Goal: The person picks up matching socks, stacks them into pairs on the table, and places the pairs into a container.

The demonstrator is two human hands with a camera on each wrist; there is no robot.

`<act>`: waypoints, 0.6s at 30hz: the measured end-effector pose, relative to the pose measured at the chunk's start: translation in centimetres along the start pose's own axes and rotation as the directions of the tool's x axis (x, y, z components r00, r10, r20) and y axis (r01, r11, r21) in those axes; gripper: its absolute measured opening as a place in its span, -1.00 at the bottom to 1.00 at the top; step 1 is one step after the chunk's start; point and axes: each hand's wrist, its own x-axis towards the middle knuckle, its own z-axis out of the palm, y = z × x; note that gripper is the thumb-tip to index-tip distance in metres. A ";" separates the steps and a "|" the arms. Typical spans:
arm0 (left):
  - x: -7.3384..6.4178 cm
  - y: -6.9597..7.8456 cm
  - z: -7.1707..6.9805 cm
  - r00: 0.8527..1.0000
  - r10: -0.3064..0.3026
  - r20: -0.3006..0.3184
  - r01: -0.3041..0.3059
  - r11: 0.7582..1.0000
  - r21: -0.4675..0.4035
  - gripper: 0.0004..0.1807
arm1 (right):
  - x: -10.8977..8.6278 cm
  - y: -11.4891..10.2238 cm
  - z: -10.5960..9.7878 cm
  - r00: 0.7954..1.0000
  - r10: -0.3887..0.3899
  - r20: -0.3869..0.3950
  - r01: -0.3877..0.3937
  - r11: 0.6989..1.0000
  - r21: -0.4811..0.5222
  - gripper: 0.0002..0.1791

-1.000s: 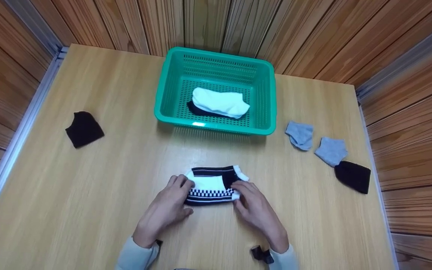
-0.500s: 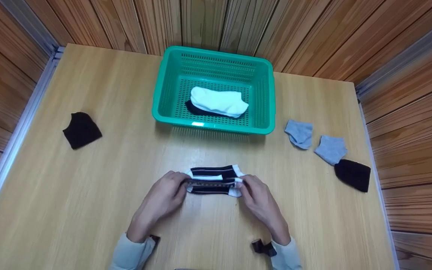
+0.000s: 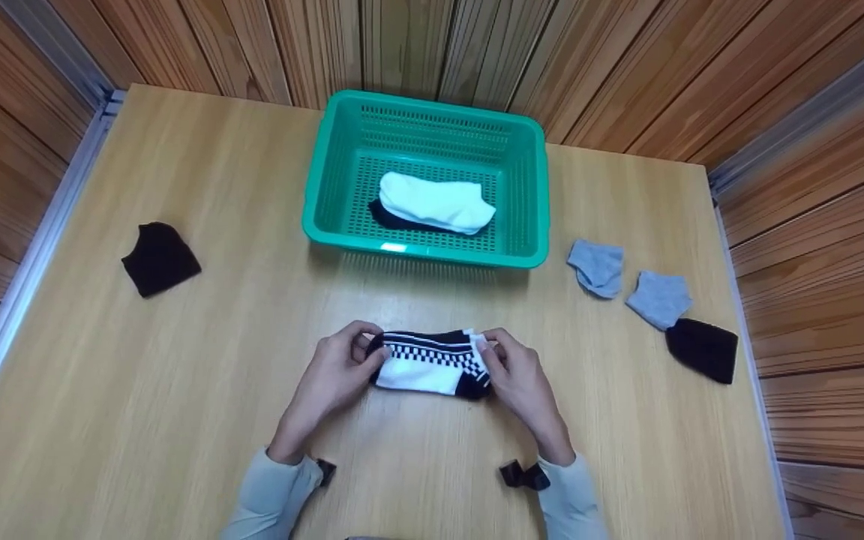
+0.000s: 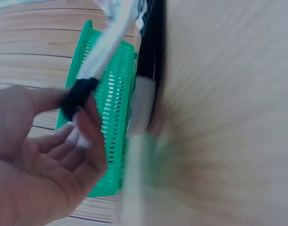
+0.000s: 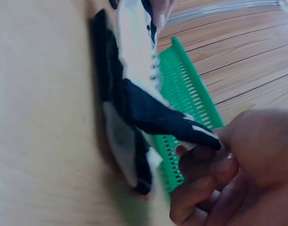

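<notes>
A black-and-white ankle sock (image 3: 421,373) with a checkered band is stretched sideways between both hands. My left hand (image 3: 333,371) pinches its left end between thumb and fingers; in the left wrist view that end is black. At the other end, the right hand (image 3: 522,379) pinches a corner of the sock, dark with a white stripe in the right wrist view. Beneath it lies a second patterned sock (image 5: 119,129) on the table, with a gap between the two in the wrist views. From the head view the raised sock mostly covers the lower one.
Behind the hands stands a green basket (image 3: 424,253) holding a white sock (image 3: 436,201) over a black one (image 3: 391,217). A black sock (image 3: 161,259) lies at the left. To the right are two grey socks (image 3: 597,268) and another black sock (image 3: 702,351). Wooden walls border the table.
Both hands went from touching the patterned sock on the table to pinching its two ends and lifting it. The sock has tipped over, its checkered band now toward the basket.
</notes>
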 end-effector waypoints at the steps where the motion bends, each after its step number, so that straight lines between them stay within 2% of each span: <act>1: 0.1 -0.1 0.1 1.000 -0.025 0.014 0.025 1.000 0.000 -0.67 | 0.2 0.1 0.2 1.000 0.009 0.007 -0.009 1.000 -0.016 -0.75; 4: 0.4 -0.2 0.3 0.996 -0.081 0.033 0.079 0.996 0.047 -0.58 | 0.7 0.3 0.6 1.000 0.024 0.008 -0.023 0.998 -0.054 -0.76; 7: 0.6 -0.3 0.5 0.993 -0.119 0.013 0.117 0.987 0.109 -0.61 | 1.1 0.4 0.8 1.000 0.020 -0.004 -0.020 0.996 -0.083 -0.77; 11: 0.7 -0.4 0.6 0.993 -0.112 -0.026 0.115 0.979 0.169 -0.67 | 1.5 0.6 1.1 0.999 -0.012 -0.046 0.005 0.989 -0.147 -0.78; 14: 0.7 -0.4 0.6 0.995 -0.085 -0.042 0.092 0.975 0.203 -0.66 | 1.7 0.6 1.1 0.997 0.001 -0.073 -0.015 0.981 -0.191 -0.76; 18: 0.6 -0.2 0.6 0.991 -0.116 -0.064 0.127 0.967 0.223 -0.63 | 1.4 0.4 0.7 0.996 0.033 -0.083 -0.050 0.977 -0.207 -0.68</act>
